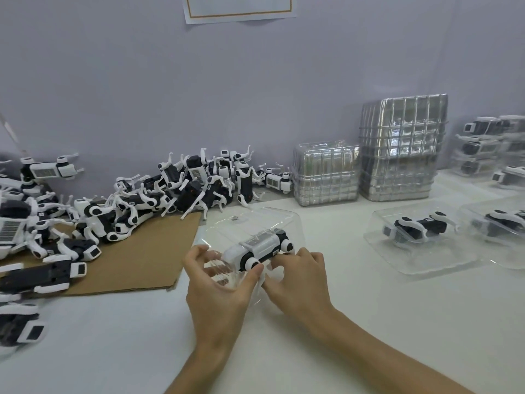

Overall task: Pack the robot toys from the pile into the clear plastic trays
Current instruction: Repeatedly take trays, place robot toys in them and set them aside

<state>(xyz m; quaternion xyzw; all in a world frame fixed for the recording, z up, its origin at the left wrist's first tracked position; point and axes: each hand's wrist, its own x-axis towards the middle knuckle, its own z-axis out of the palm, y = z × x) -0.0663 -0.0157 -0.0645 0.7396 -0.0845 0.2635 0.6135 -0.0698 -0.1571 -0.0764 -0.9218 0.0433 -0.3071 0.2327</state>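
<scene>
A white and black robot toy (pixel 260 247) lies in a clear plastic tray (pixel 250 223) at the middle of the white table. My left hand (pixel 218 282) curls round the tray's near left edge, thumb beside the toy's front wheel joint. My right hand (pixel 298 275) pinches the toy's folded legs at its near right side. The pile of robot toys (pixel 176 186) lies at the left along the wall, partly on a brown cardboard sheet (pixel 142 257).
Two stacks of empty clear trays (pixel 397 149) stand at the back right by the wall. Filled trays (pixel 420 231) with toys lie at the right, and more are stacked at the far right (pixel 483 146). A paper sheet (pixel 240 7) hangs on the wall.
</scene>
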